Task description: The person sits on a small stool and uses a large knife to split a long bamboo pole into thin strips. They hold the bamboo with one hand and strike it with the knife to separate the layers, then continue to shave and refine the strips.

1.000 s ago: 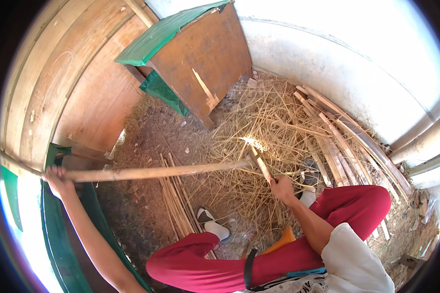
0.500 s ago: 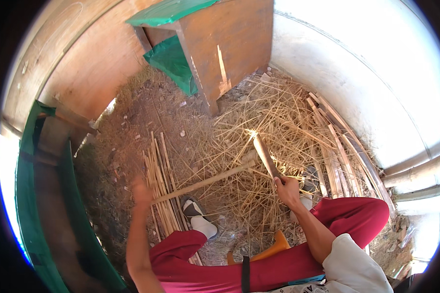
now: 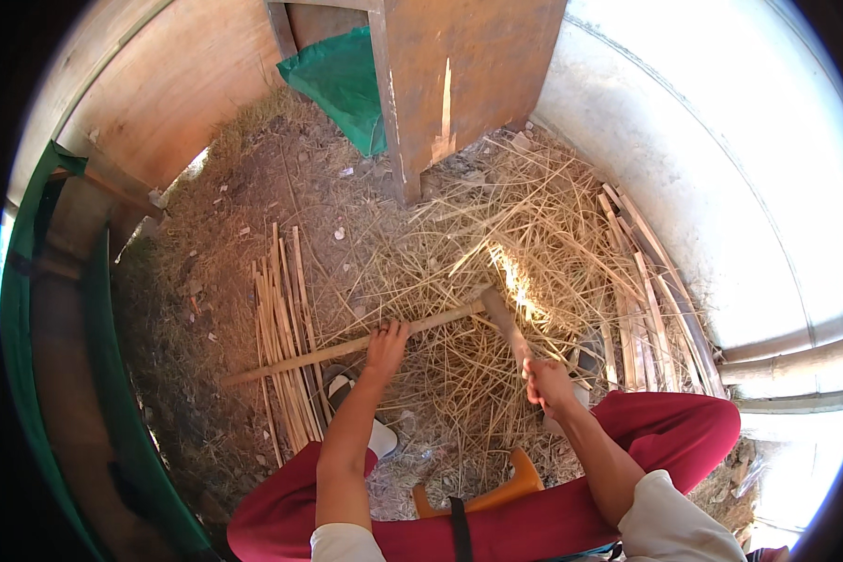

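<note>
Splitting: bamboo pole [image 3: 347, 347] being cleaved at its far end.
Left hand [image 3: 384, 342]: clamped around pole, mid-length, over straw [image 3: 496, 281].
Right hand [image 3: 548, 384]: clenched on knife [image 3: 504, 318], blade at pole's end.
Next: probably steady pole, drive blade along grain.
Beyond: split strips [image 3: 281, 328], wooden cabinet [image 3: 459, 75].

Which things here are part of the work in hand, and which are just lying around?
In hand:
left hand on long bamboo stick
right hand gripping knife

Lying about:
bundle of split strips
loose straw
wooden cabinet
green sheet
strips along the wall
</note>
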{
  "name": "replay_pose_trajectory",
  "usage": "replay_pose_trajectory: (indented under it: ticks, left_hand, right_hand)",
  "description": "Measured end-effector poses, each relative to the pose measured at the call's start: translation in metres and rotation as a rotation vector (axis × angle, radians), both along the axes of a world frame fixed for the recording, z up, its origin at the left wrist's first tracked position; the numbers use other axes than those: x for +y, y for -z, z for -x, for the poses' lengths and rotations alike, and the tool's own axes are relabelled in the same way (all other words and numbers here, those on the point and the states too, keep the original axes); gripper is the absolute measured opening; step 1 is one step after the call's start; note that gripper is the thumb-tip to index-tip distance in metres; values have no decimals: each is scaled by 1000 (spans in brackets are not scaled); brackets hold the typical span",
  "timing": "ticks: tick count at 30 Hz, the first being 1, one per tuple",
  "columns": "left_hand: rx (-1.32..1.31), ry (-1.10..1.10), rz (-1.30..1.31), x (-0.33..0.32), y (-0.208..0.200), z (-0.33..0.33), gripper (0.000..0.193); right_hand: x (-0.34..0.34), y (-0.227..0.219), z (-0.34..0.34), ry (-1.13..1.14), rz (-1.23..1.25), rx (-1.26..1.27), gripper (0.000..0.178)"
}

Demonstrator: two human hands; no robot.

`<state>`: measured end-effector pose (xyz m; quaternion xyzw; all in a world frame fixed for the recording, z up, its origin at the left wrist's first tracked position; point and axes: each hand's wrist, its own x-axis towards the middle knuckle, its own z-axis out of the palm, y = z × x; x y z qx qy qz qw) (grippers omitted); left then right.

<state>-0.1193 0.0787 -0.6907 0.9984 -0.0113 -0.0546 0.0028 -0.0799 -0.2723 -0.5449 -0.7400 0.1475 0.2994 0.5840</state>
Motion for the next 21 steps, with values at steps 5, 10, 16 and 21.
replay_pose_trajectory:
  ticks: [5, 10, 16, 21]
  left_hand:
    - [16, 120, -33, 10, -10, 0, 39]
    - [211, 35, 135, 2, -33, -11, 36]
    - [144, 93, 142, 0, -12, -19, 31]
    - [227, 38, 75, -34, -18, -39, 24]
  right_hand:
    - [5, 9, 10, 97, -80, 205, 25]
    - [-11, 17, -20, 51, -94, 482, 24]
    - [-10, -17, -20, -265, 455, -337, 32]
    - [3, -51, -12, -250, 748, -733, 29]
